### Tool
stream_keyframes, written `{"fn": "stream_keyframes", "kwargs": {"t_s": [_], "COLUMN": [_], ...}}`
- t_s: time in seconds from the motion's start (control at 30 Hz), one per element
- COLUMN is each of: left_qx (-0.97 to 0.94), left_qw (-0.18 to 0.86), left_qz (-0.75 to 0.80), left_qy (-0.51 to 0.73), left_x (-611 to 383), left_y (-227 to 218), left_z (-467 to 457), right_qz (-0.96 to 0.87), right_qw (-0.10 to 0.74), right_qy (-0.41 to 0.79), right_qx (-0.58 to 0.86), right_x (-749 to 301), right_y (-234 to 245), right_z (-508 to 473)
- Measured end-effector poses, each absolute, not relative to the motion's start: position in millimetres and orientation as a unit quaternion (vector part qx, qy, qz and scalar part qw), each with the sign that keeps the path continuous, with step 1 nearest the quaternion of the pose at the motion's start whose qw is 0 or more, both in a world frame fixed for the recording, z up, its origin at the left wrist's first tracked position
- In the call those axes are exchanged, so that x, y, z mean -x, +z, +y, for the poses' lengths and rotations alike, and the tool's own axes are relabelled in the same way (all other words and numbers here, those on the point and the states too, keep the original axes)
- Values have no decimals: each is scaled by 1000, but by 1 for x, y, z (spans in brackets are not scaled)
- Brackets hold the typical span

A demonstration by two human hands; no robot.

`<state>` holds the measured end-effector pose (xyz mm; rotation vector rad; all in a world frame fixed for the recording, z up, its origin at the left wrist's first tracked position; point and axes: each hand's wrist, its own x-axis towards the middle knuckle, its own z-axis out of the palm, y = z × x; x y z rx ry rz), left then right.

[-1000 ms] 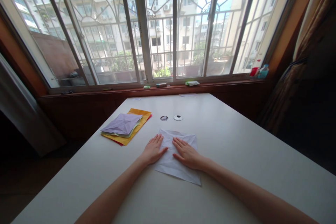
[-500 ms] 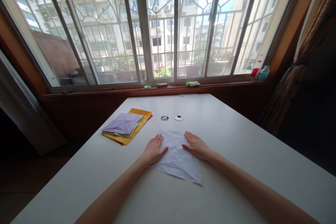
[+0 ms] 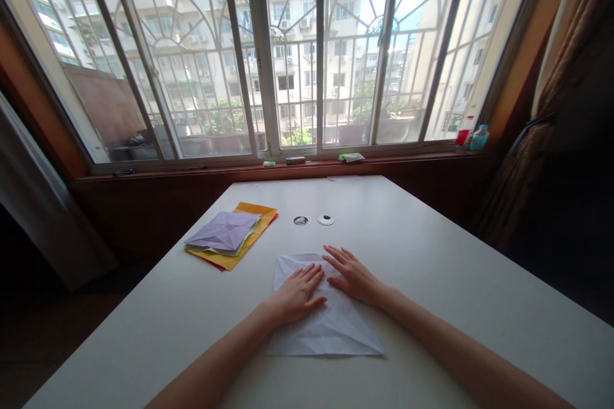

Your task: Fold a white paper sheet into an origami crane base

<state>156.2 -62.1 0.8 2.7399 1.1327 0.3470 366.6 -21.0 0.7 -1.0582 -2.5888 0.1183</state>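
A creased white sheet of paper [image 3: 330,329] lies flat on the white table [image 3: 432,268] in front of me. My left hand [image 3: 298,294] rests palm down on the middle of the sheet, fingers stretched out. Next to it, my right hand [image 3: 352,275] also lies flat on the paper's upper right part, fingers spread. Neither hand holds anything.
A stack of coloured paper sheets [image 3: 229,238], lilac on top of yellow, sits at the left of the table. Two small round caps [image 3: 313,220] lie beyond the white sheet. Small items stand on the window sill [image 3: 350,157], and a curtain [image 3: 551,96] hangs at the right.
The white sheet has turned and shifted toward me, now lying more square to the table edge. My left hand moved right onto the paper's middle; my right hand slid left beside it.
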Motion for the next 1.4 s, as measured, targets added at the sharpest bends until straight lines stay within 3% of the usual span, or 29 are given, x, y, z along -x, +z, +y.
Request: {"fn": "stream_keyframes", "kwargs": {"t_s": [0.27,0.8,1.03,1.4], "left_qx": [-904,-814,-804,-847], "left_qw": [86,43,29,-22], "left_qz": [401,573,587,516], "left_qy": [123,84,87,126], "left_x": [-154,-122,-123,-124], "left_y": [-7,-15,-17,-8], "left_z": [-54,-29,-30,-39], "right_qz": [-912,-882,-844,-847], "right_qw": [167,107,93,92], "right_qy": [112,97,65,48], "right_qx": [357,448,524,521], "right_x": [-340,-345,-351,-353], "right_y": [-6,-8,-9,-9], "right_z": [-44,-38,-29,-28]}}
